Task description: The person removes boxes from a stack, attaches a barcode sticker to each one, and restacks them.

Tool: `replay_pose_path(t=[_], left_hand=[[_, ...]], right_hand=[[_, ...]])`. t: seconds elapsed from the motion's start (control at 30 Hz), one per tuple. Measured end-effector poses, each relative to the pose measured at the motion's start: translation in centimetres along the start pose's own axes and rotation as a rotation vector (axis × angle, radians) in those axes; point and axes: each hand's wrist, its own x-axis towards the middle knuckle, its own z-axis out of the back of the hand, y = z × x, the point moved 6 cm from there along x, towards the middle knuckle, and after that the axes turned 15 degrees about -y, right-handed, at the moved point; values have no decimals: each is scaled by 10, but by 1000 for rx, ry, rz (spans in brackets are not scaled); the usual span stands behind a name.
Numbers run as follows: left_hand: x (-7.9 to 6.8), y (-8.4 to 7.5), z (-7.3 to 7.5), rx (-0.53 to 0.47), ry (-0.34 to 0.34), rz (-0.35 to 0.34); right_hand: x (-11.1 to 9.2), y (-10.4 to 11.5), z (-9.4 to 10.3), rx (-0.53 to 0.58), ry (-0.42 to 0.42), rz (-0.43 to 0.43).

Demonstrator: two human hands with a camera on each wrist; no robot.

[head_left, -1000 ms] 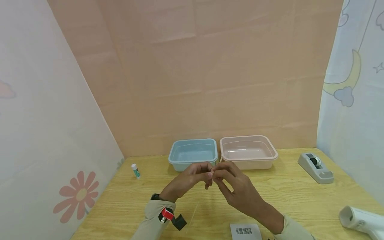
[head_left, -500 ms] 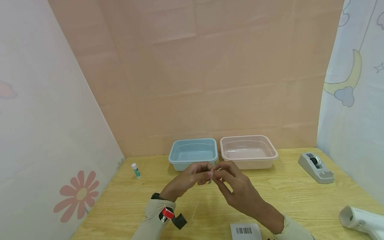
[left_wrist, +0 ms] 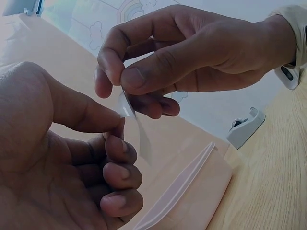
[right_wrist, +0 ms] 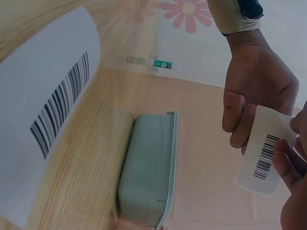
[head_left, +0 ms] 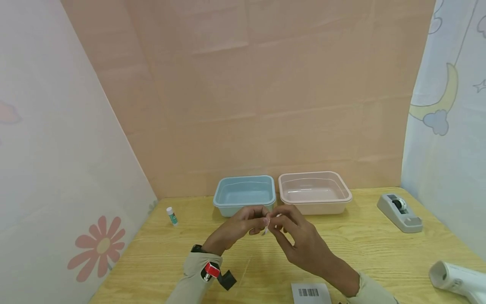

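Observation:
In front of the two tubs, my hands meet fingertip to fingertip above the table. Between them is a small white barcode label (right_wrist: 256,160), seen nearly edge-on in the left wrist view. My left hand (head_left: 243,226) pinches one part of it between thumb and index finger, the other fingers curled. From the other side, my right hand (head_left: 303,236) pinches it with thumb and fingertips. Only slivers of it show in the head view, the fingers hiding the rest. A second white barcode label (head_left: 311,293) lies on the table below my right forearm.
A blue tub (head_left: 244,194) and a pink tub (head_left: 315,192) stand side by side at the table's back. To the left is a glue stick (head_left: 172,215). A grey tape dispenser (head_left: 399,213) and a white pipe-like object (head_left: 457,278) lie to the right.
A white sliver of the label now shows below the fingertips, where a left finger pointed down a second ago. That finger has curled back. Both hands stay in about the same place.

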Motion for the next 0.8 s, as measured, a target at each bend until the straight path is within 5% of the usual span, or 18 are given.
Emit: replay_pose_path(t=[0.8], left_hand=[[0, 5, 2, 29, -2, 10]], right_hand=[[3, 4, 0, 39, -11, 44]])
